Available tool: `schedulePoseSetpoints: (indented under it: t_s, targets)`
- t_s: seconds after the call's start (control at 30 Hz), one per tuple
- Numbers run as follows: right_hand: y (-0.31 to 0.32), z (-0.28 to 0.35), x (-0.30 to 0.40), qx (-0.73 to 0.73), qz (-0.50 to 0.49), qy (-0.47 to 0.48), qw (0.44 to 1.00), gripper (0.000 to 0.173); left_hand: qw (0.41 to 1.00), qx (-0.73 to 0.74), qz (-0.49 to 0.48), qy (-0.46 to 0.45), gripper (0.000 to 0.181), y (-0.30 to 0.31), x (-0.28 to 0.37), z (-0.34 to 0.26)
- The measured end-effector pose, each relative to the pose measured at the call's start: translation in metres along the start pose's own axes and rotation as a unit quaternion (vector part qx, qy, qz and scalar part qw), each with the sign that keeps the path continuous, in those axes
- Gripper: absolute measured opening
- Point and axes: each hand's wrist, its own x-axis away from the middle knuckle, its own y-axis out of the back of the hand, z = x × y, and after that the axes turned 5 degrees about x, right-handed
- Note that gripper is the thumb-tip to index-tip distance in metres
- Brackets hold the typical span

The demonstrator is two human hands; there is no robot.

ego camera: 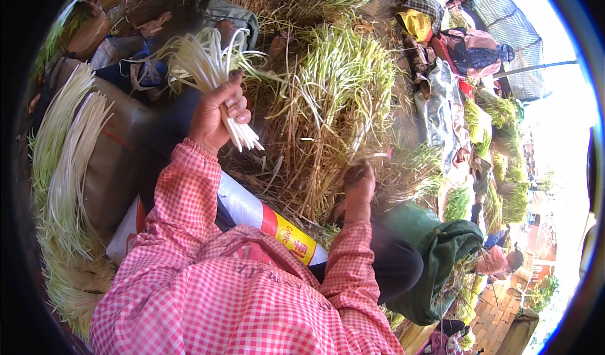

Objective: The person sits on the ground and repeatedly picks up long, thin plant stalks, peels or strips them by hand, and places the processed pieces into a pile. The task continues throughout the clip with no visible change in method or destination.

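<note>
My left hand (220, 107) is closed around a bundle of pale, chive-like stalks (203, 62). Their even white ends stick out below the fist, and the thin leaf ends fan out and curl above it. My right hand (360, 182) is low at the near right side of a heap of untrimmed green stalks (347, 71) with dry brown leaves about their bases. Motion blur hides its fingertips among the dry leaves, so I cannot tell whether it grips a stalk. A white, red and yellow printed sack (264, 215) lies across my lap.
Cleaned pale stalks (78, 166) lie in bunches at my left. A dark green sack (425, 270) stands by my right knee. Plastic sheeting (442, 114) and more green bundles (503, 166) lie farther right. Another person (472, 52) sits at the upper right.
</note>
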Motion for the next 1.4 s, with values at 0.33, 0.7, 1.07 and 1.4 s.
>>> schedulePoseSetpoints:
  t_s: [0.33, 0.7, 1.07, 1.4]
  targets:
    - [-0.067, -0.047, 0.056, 0.021, 0.007, -0.069, 0.997, 0.019, 0.956, -0.257, -0.068, 0.124, 0.020, 0.022, 0.008, 0.096]
    - [-0.104, -0.067, 0.082, 0.049, 0.028, -0.076, 0.995, 0.027, 0.944, -0.282, -0.090, 0.144, 0.019, 0.059, -0.003, 0.136]
    - [-0.096, -0.085, 0.073, 0.325, -0.011, 0.021, 0.945, 0.014, 0.928, -0.323, -0.082, 0.167, 0.017, 0.058, 0.002, 0.135]
    - [0.007, -0.095, 0.057, 0.757, -0.075, 0.029, 0.649, 0.025, 0.987, -0.121, -0.069, 0.084, 0.021, 0.011, 0.000, 0.071]
